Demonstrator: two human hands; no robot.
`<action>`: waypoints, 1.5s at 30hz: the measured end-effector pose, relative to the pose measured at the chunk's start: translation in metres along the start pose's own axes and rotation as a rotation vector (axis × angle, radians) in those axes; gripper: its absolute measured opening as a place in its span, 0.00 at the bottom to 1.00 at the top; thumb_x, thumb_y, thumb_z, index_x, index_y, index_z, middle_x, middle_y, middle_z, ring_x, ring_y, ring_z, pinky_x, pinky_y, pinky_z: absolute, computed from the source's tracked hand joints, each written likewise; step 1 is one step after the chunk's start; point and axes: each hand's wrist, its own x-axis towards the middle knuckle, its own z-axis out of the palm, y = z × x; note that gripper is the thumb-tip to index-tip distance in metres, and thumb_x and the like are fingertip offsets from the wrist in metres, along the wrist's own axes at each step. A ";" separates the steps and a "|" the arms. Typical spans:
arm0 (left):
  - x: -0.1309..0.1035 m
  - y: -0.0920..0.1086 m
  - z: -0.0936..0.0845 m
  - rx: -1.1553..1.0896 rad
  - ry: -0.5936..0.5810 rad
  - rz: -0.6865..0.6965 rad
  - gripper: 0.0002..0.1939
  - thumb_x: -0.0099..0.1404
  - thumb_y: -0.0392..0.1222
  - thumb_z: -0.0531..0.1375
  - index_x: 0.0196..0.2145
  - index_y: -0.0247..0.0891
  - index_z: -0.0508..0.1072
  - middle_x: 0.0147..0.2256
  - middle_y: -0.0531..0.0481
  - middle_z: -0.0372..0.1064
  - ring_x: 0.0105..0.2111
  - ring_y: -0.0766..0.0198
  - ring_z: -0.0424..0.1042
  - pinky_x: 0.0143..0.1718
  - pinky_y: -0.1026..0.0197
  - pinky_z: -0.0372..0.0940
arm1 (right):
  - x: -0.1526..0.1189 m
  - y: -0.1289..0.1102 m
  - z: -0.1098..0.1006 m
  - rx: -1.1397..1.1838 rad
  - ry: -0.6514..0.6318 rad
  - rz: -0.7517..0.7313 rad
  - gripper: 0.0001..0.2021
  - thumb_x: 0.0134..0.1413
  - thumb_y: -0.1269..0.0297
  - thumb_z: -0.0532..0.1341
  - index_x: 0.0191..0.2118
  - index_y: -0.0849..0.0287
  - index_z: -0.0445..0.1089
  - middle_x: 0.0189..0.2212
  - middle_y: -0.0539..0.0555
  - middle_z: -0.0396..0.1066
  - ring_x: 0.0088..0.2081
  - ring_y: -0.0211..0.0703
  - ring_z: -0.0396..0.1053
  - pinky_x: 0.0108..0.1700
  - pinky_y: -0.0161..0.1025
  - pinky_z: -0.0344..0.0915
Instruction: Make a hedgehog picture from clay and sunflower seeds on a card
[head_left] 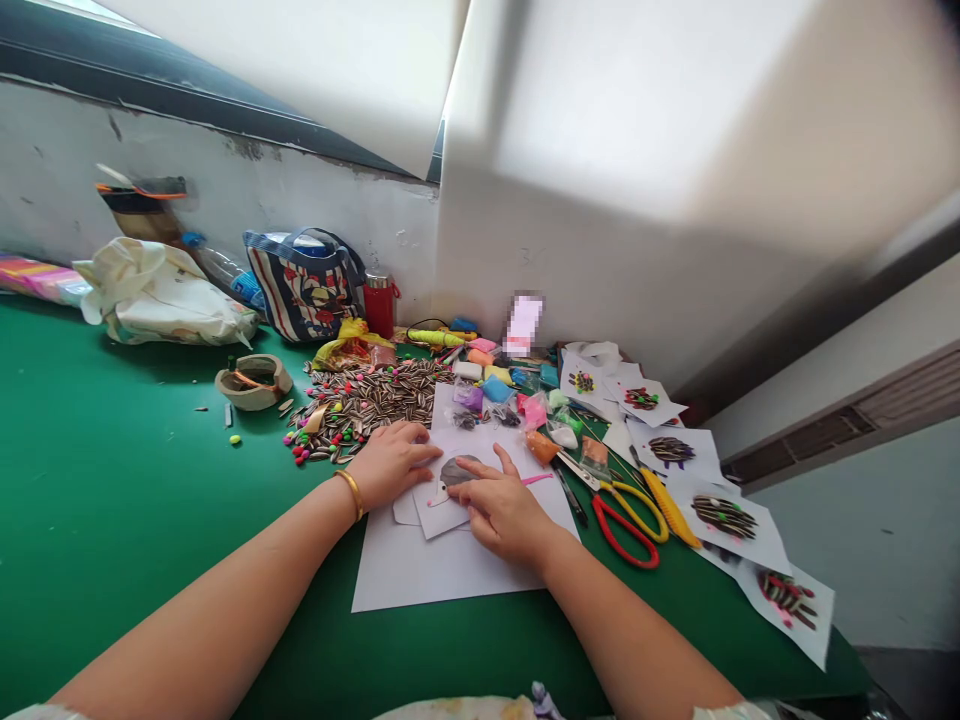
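A small white card [436, 519] lies on larger white sheets [405, 582] on the green table. It bears a flat grey patch [459, 470], a black-and-white eye dot and a small pink bit. My left hand [391, 465], with a gold bangle at the wrist, rests palm down at the card's left edge, its fingers spread. My right hand [499, 505] lies over the card's right side, fingers apart, fingertips touching the grey patch near the eye dot. Neither hand holds anything. Part of the card is hidden beneath my right hand.
Striped sunflower seeds [390, 395] and coloured balls are heaped behind my left hand. Bagged clay [496, 388] lies behind the sheets. Scissors [626, 515], a yellow cutter [669, 508] and seed-decorated cards [761, 555] are at right. A bowl [255, 392] and bags stand at left.
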 end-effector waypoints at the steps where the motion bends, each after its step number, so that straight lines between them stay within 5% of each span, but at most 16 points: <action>1: 0.000 0.000 0.000 -0.002 0.000 -0.001 0.16 0.63 0.49 0.60 0.49 0.54 0.73 0.50 0.48 0.65 0.52 0.52 0.60 0.53 0.49 0.52 | 0.000 0.000 0.000 -0.002 0.004 0.006 0.17 0.50 0.75 0.52 0.43 0.53 0.69 0.43 0.52 0.76 0.62 0.44 0.57 0.66 0.58 0.24; 11: 0.000 0.000 0.001 -0.001 0.005 -0.005 0.16 0.63 0.49 0.60 0.49 0.54 0.73 0.49 0.49 0.65 0.52 0.52 0.61 0.52 0.49 0.53 | 0.000 0.005 0.000 0.040 -0.022 0.073 0.15 0.52 0.75 0.51 0.42 0.54 0.68 0.51 0.53 0.71 0.64 0.44 0.53 0.65 0.61 0.29; 17: 0.000 0.001 -0.001 0.016 0.018 0.009 0.14 0.63 0.48 0.60 0.48 0.54 0.74 0.49 0.49 0.66 0.52 0.52 0.60 0.52 0.49 0.52 | -0.005 0.028 -0.005 0.016 0.150 0.157 0.14 0.54 0.75 0.49 0.42 0.56 0.67 0.48 0.53 0.73 0.63 0.47 0.55 0.65 0.63 0.31; 26: 0.005 0.003 0.000 0.073 0.139 -0.031 0.12 0.67 0.41 0.56 0.45 0.48 0.75 0.47 0.48 0.71 0.50 0.53 0.63 0.50 0.48 0.54 | -0.007 0.023 -0.008 -0.032 0.120 0.120 0.12 0.55 0.76 0.50 0.39 0.56 0.66 0.45 0.53 0.75 0.62 0.45 0.58 0.65 0.61 0.29; 30: 0.004 0.012 -0.001 -0.025 0.154 0.122 0.15 0.68 0.38 0.53 0.48 0.46 0.74 0.49 0.49 0.73 0.52 0.56 0.65 0.53 0.50 0.54 | -0.006 0.019 -0.008 -0.035 0.085 0.111 0.13 0.55 0.76 0.50 0.40 0.56 0.68 0.45 0.52 0.75 0.61 0.46 0.60 0.65 0.61 0.28; 34: 0.002 0.030 -0.002 -0.083 0.051 0.310 0.15 0.67 0.44 0.55 0.50 0.45 0.73 0.54 0.50 0.69 0.54 0.59 0.66 0.55 0.53 0.54 | -0.007 0.022 -0.006 -0.017 0.080 0.120 0.12 0.56 0.75 0.50 0.38 0.55 0.68 0.44 0.52 0.75 0.60 0.46 0.61 0.65 0.60 0.28; 45: 0.003 0.036 0.002 -0.078 -0.003 0.340 0.17 0.68 0.45 0.54 0.53 0.47 0.70 0.51 0.49 0.72 0.53 0.60 0.68 0.58 0.52 0.50 | -0.007 0.029 -0.002 -0.013 0.100 0.132 0.11 0.58 0.73 0.50 0.40 0.55 0.68 0.44 0.54 0.74 0.60 0.46 0.61 0.65 0.61 0.31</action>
